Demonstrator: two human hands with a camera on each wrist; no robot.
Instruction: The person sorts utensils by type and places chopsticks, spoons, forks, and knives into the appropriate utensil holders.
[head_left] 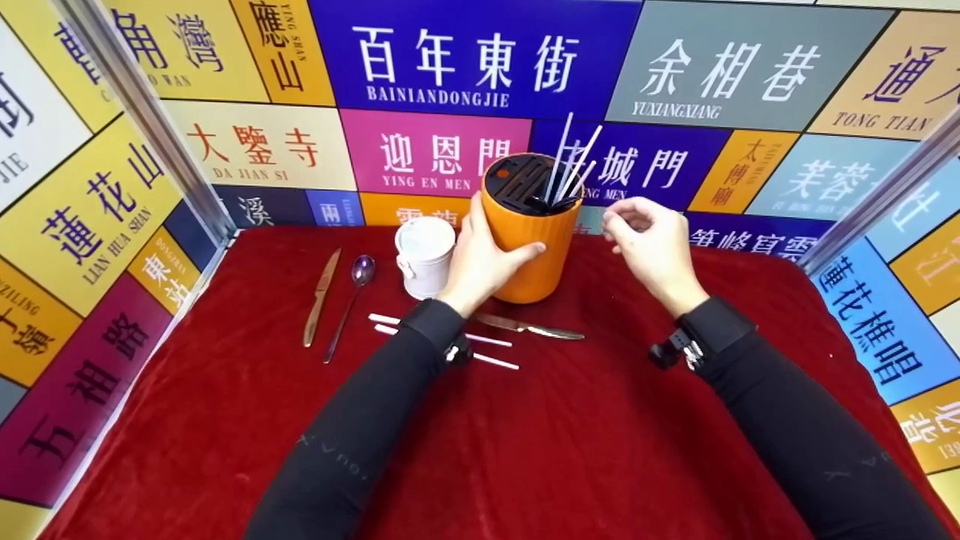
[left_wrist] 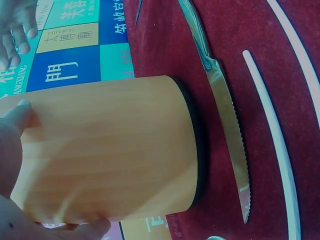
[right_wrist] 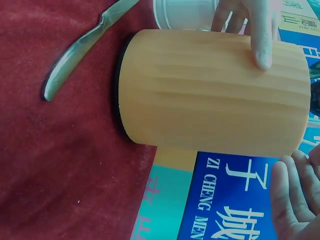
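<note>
My left hand (head_left: 480,264) grips an orange, wood-look cylindrical knife block (head_left: 536,259) by its left side, thumb across the front. The block stands upright and has a black slotted top (head_left: 517,178). Several thin white and silvery sticks (head_left: 561,161) rise from the right part of that top. To the right of the block, my right hand (head_left: 651,244) is raised with loosely bent fingers and nothing visible in them. In the right wrist view its fingers (right_wrist: 285,195) lie just past the block's upper edge. A serrated table knife (left_wrist: 227,115) lies before the block's base.
Left of the block stands a white lidded cup (head_left: 426,259). Farther left, another knife (head_left: 322,296) and a spoon (head_left: 361,271) lie on the red cloth (head_left: 570,450). Two white sticks (head_left: 495,363) lie partly beneath my left forearm. Sign-printed panels (head_left: 480,60) border the table.
</note>
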